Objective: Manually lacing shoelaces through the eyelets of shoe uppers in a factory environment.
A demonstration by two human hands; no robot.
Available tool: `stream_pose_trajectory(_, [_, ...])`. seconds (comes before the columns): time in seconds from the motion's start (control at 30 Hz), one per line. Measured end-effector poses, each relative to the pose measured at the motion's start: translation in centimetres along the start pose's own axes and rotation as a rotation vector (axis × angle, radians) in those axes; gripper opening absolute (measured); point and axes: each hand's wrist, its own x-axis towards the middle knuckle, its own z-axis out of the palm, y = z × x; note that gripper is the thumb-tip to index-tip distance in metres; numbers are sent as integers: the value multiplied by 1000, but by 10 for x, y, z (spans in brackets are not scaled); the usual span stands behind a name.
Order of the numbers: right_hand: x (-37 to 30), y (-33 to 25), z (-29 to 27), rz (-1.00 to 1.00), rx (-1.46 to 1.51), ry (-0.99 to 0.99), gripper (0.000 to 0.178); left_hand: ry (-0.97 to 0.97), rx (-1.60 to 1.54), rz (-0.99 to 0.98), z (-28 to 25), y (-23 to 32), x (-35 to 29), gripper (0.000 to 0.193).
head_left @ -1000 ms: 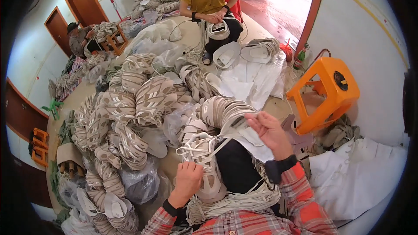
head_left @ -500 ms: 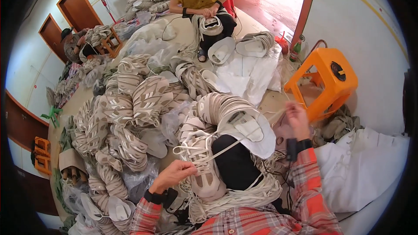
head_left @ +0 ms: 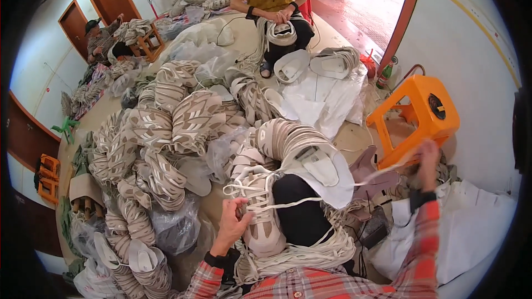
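A beige and white shoe upper (head_left: pixel 265 238), partly laced, stands toe toward me beside my black-clad knee (head_left: pixel 302 210). My left hand (head_left: pixel 231 226) is at its left side, thumb and forefinger apart near the lacing. From the eyelets a flat off-white shoelace (head_left: pixel 293 205) runs right, passes out of sight at a pale upper, and shows again beyond it. Far out to the right, my right hand (head_left: pixel 428 166), smeared by motion, is closed on that lace. A curved stack of nested uppers (head_left: pixel 293 135) lies just beyond my knee.
Loose laces (head_left: pixel 299 257) are heaped in my lap. Piles of stacked uppers (head_left: pixel 194 122) fill the left. An orange plastic stool (head_left: pixel 407 113) and white sacks (head_left: pixel 465 216) stand right. Opposite sits another person (head_left: pixel 271 0) with an upper, beside a white sheet (head_left: pixel 316 97).
My right hand has swung outward to the right and lower, drawing the lace along. My left hand has dropped slightly, its thumb and forefinger parting. The view has shifted a little.
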Motion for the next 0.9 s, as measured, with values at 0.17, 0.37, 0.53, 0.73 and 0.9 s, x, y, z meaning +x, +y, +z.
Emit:
stream_pose_trajectory(0.17, [-147,-137,222,-633,-81,-715,19,12,73,117,17,-8,8,32])
stream_pose_trajectory(0.37, [-175,-170,275,-35,-358,-1150,13,68,225,216,20,-4,3,32])
stream_pose_trajectory(0.53, [-164,-151,276,83,72,-597,17,152,268,307,30,-21,1,32])
stream_pose_trajectory(0.73, [-188,-161,245,-417,-555,-903,18,4,268,171,16,29,13,17])
stream_pose_trajectory(0.9, [-185,-166,253,-750,-692,-882,13,-263,550,81,23,47,28,24])
